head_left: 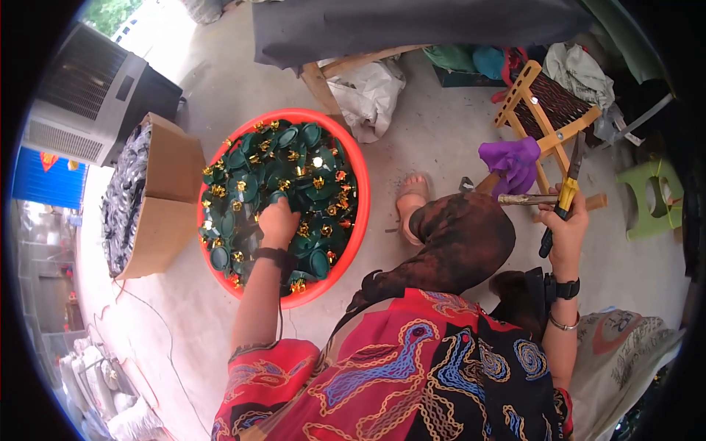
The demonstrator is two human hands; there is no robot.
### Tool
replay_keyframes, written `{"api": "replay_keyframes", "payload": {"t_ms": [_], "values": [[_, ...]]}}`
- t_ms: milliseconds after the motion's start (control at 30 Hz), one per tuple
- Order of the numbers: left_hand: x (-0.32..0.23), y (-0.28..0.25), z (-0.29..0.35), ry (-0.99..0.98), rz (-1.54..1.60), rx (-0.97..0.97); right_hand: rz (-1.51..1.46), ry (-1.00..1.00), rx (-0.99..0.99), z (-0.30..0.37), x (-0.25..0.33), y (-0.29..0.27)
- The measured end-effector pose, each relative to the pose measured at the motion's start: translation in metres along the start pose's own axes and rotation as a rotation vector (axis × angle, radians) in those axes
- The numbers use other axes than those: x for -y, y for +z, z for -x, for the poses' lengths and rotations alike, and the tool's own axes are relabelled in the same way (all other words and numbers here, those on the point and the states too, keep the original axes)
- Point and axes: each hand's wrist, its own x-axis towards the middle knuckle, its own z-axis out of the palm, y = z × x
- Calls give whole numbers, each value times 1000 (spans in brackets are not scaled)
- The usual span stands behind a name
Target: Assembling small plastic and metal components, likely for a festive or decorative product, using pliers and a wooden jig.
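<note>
In right hand: yellow-black tool, long axis slanting, metal end forward.

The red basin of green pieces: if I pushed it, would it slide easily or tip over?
The red basin would probably resist a light push, as green pieces fill much of it. Tipping seems unlikely, since it looks broad and sits on the floor. The top pieces might shift, as they lie loosely jumbled.

- I look steeply down from my head through a wide fisheye lens.
- It faces the floor ahead; my shirt fills the lower middle, nearest.
- Farther off, my left grip shows left of centre, my right grip at right.
- Straight edges bend toward the frame's rim.
</note>
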Motion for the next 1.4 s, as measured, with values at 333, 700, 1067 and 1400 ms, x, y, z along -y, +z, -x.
{"api": "replay_keyframes", "payload": {"t_ms": [333, 700, 1067, 1400], "values": [[-47, -46, -62, 3, 991, 135, 14, 27, -181, 1, 19, -19], [-363, -100, -50, 1144, 1175, -632, -11, -181, -384, -24, 55, -19], [-399, -40, -43, 1423, 829, -545, 303, -409, -166, -70, 70, -3], [-411, -86, -26, 1056, 1394, -75, 757, -473, 33, -84, 81, 19]]}}
